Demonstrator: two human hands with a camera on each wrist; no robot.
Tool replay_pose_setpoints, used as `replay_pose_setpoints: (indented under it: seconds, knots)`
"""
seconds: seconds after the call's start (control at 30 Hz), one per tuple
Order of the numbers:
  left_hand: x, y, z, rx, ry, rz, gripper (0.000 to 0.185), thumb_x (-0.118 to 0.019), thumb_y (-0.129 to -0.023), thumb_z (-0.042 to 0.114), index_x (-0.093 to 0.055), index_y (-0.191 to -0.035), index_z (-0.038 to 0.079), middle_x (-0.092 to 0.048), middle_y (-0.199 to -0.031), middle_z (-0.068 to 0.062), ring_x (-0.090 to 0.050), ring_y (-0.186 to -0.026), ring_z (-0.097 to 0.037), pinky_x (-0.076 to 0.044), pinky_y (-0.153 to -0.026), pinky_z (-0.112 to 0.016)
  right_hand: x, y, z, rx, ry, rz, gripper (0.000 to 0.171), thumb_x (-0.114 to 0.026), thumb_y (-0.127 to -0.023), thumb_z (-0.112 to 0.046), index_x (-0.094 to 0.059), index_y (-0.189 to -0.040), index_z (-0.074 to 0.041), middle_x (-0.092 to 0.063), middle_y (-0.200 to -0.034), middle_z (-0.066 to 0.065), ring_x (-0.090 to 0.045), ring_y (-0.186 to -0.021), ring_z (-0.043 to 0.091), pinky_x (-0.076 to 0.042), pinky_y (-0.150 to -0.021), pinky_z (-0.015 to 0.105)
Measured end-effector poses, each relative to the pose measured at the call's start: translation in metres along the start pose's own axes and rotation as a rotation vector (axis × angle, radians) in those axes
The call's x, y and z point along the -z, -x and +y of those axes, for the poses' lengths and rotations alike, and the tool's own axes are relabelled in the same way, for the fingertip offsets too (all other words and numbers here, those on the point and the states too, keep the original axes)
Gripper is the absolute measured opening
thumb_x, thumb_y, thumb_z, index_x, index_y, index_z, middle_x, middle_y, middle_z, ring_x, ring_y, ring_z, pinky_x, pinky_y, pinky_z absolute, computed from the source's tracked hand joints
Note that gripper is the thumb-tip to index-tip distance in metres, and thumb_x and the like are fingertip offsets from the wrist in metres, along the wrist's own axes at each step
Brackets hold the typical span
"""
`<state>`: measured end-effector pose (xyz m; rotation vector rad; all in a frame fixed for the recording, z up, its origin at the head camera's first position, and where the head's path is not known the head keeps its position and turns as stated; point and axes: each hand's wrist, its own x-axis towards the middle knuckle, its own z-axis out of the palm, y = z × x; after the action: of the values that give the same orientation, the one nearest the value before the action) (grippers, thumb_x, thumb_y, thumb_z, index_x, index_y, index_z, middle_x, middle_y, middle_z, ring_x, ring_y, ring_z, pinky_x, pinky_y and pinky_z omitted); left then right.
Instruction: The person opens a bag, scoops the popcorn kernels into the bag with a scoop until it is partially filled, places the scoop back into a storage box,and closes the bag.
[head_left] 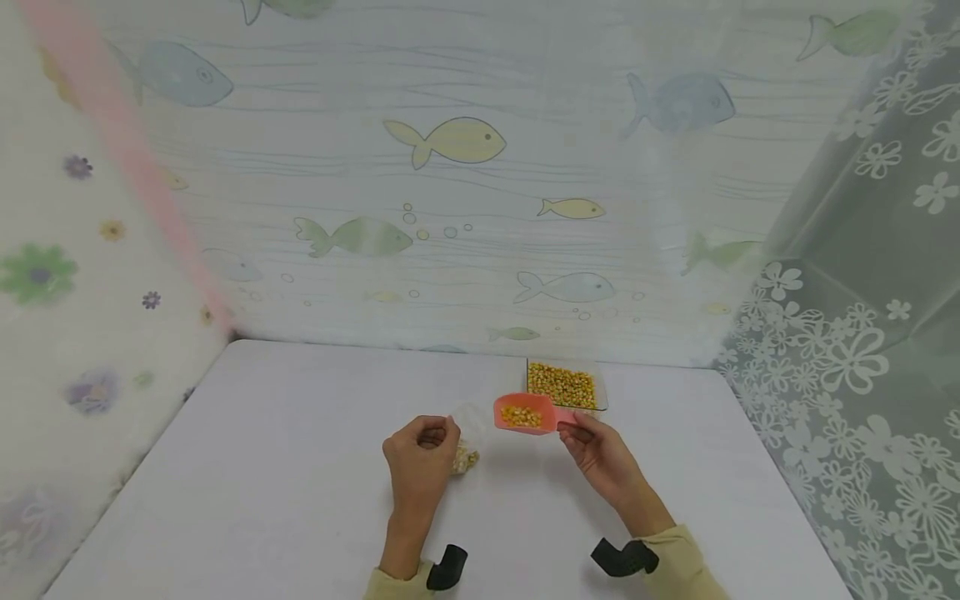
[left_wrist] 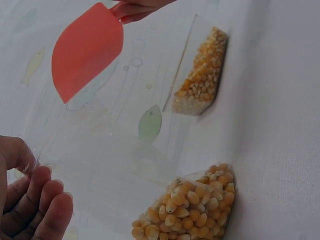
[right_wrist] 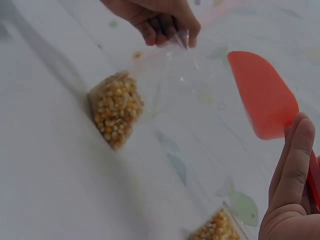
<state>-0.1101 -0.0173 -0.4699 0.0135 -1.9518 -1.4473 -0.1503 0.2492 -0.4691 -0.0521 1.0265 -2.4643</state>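
My left hand (head_left: pixel 425 458) pinches the top edge of a clear plastic bag (right_wrist: pixel 167 82) between thumb and fingers. Corn kernels (left_wrist: pixel 192 207) fill the bottom of the bag, which stands on the table. By its handle, my right hand (head_left: pixel 603 458) holds a red-orange scoop (head_left: pixel 523 414) with a load of corn kernels in it. The scoop is held level above the table, to the right of the bag's mouth. Behind it, a clear rectangular container (head_left: pixel 600 392) holds more corn kernels (left_wrist: pixel 202 70).
A white table (head_left: pixel 285 467) lies under both hands. Fish-patterned sheeting (head_left: pixel 450 275) hangs behind it. Flowered curtains stand at the left and right sides. Black straps (head_left: pixel 624 557) sit at both wrists over the sleeves.
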Motion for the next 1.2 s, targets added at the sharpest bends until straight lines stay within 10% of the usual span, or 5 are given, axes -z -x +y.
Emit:
replay_pose_setpoints:
  seconds: [1.2]
  knots:
    - [0.001,0.001,0.003,0.028,-0.005,-0.004,0.009,-0.076,-0.082,-0.004,-0.074,-0.076,0.002,-0.066,-0.063,-0.003,-0.058,-0.055,-0.009,-0.052,-0.053,-0.020,-0.029,-0.024,0.035,-0.005,0.296,0.143,0.028,-0.048,-0.108,-0.014,-0.073,-0.095,-0.012,-0.078,-0.090,0.003,-0.074,-0.078,0.008,-0.058,-0.078,0.019]
